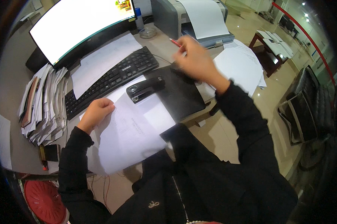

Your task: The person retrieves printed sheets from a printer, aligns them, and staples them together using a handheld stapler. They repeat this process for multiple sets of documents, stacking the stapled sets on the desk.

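My left hand (97,113) pinches the upper left edge of a white paper sheet (129,134), which bears faint writing and hangs past the desk's front edge. My right hand (195,60), a little blurred, is shut on a red pen (174,42) above the black mouse pad, its tip pointing up and left. A dark mouse (181,71) is partly hidden behind that hand. Between the hands a black stapler (145,89) lies on white paper (160,112). Behind it stands a black keyboard (112,79), partly covered by loose sheets (101,64).
A lit monitor (81,28) stands at the back left, a printer (196,19) with paper at the back right. A tall paper stack (45,103) and a phone (51,153) are at left. Sheets (238,67) overhang the right edge. A glass ashtray (147,32) sits near the printer.
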Demonstrator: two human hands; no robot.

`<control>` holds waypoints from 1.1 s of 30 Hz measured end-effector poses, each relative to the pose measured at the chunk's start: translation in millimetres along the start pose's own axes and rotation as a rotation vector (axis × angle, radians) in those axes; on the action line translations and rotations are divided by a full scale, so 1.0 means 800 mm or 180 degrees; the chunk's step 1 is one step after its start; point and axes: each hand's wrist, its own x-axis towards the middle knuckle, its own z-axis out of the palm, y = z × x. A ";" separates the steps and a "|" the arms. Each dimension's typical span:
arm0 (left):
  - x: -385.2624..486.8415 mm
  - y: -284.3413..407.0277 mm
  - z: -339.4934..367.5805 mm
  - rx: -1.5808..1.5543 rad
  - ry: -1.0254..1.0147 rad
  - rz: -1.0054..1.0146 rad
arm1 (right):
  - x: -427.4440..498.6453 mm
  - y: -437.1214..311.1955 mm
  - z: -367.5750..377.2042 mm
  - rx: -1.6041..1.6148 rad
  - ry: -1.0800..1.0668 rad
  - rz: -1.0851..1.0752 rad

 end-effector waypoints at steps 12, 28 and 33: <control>0.004 -0.020 0.008 -0.0358 -0.0093 -0.0198 | 0.156 0.156 0.026 -0.2853 0.0294 0.0555; 0.011 -0.029 0.006 -0.0473 -0.0286 -0.0161 | 0.031 0.102 -0.113 -0.3081 -0.1921 0.0700; 0.016 -0.021 -0.003 0.0535 -0.0281 0.0370 | 0.042 0.115 -0.058 -0.1862 -0.1879 0.1200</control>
